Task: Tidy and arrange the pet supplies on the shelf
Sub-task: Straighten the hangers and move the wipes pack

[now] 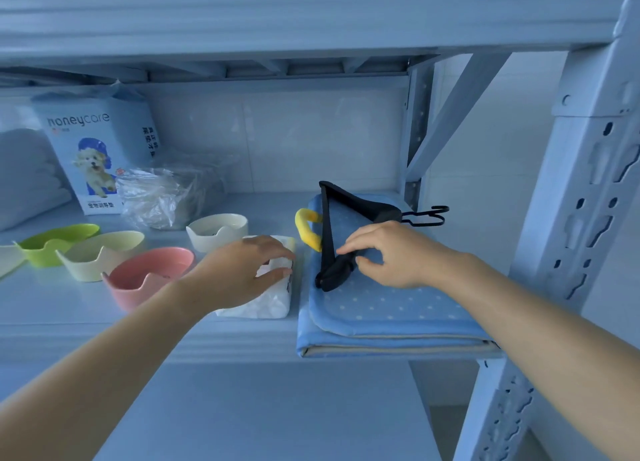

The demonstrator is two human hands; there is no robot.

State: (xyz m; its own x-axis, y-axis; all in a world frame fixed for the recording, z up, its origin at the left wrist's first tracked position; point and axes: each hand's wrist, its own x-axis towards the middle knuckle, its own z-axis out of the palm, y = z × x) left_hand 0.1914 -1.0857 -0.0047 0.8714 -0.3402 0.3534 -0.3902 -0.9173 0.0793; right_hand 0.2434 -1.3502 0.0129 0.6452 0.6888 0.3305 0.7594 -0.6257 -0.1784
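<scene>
A folded blue dotted pet mat (pixel 391 308) lies at the right end of the shelf (pixel 69 304). On it rest black hangers (pixel 349 211) with hooks pointing right. My right hand (pixel 391 252) pinches the lower end of the hangers between thumb and fingers. A yellow curved handle (pixel 306 230) pokes out at the mat's left edge. My left hand (pixel 242 270) rests with fingers spread over a white wipes pack (pixel 270 298) just left of the mat, thumb along its side.
Cat-ear bowls stand left of the pack: pink (pixel 145 280), cream (pixel 100 256), green (pixel 55 242), white (pixel 218 232). Behind them stand a honeycore pad bag (pixel 93 149), a crumpled clear plastic bag (pixel 166 197) and folded white cloth (pixel 24 176). The shelf's upright post (pixel 585 201) stands at right.
</scene>
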